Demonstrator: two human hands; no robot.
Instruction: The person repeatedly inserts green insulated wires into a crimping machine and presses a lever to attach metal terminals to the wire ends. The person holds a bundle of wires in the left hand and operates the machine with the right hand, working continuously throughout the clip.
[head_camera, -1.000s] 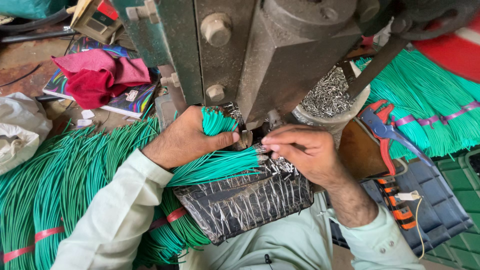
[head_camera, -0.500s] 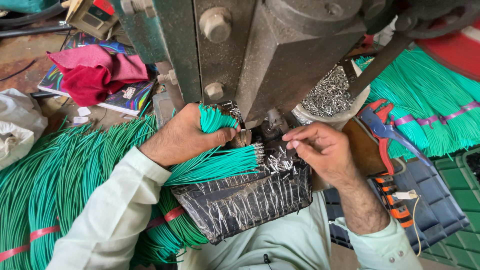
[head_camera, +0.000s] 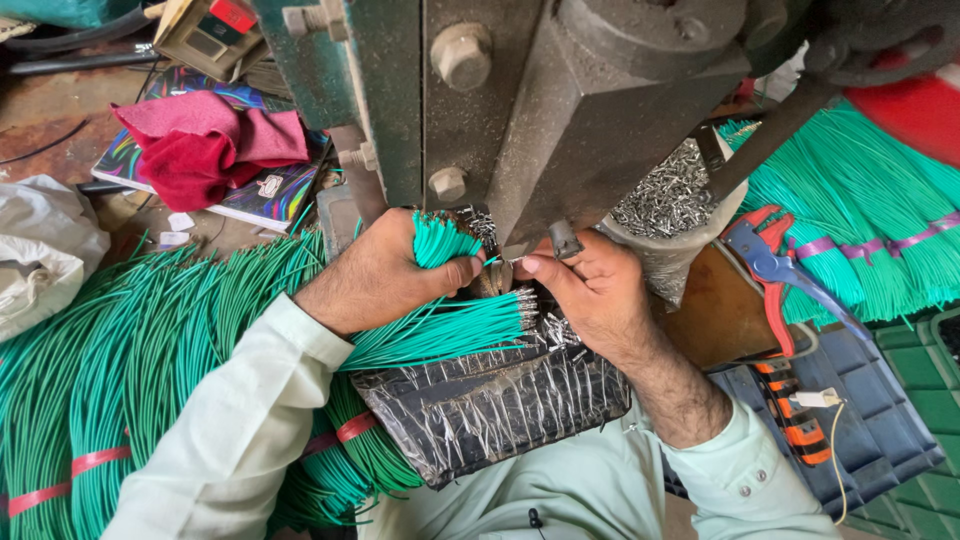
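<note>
Hands feeding green wire beneath the press.
Left hand (head_camera: 385, 275) fists a bundle of green wires (head_camera: 440, 330) just left of the press head (head_camera: 590, 110); right hand (head_camera: 590, 290), fingers (head_camera: 535, 267) pinched narrow, holds one wire end directly under it.

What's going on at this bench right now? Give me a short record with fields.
Left hand: grips a bundle of green wires, ends toward the machine
Right hand: fingertips pinched at the press machine, under its head
Below hands: black foil-lined tray
Beside machine: bag of small metal terminals
Right side: red-and-blue pliers
</note>
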